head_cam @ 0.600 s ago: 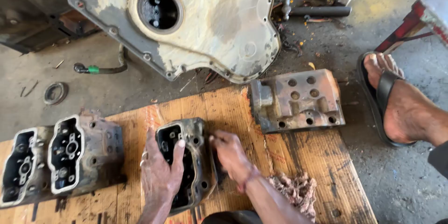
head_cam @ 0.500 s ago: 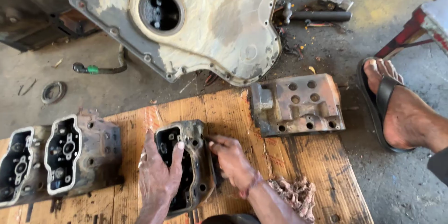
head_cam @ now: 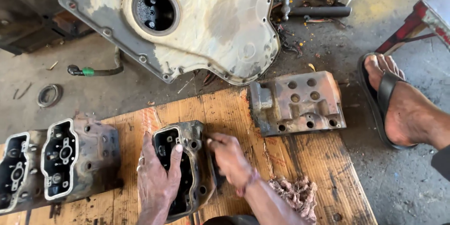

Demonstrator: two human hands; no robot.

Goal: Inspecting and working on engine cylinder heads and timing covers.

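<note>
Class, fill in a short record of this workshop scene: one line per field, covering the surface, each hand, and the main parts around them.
Surface: wooden board on a concrete floor
Left hand: flat on the middle cylinder head, steadying it
Right hand: closed at that head's right edge; what it holds is hidden
Left of board: cylinder head with white gasket
Right of board: rusty cylinder head, face down
Beyond board: large engine housing cover
Near right wrist: rag wad
Bystander: sandalled foot

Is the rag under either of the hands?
No: the rag lies on the wooden board beside the right forearm; both hands rest on the cylinder head.
</note>
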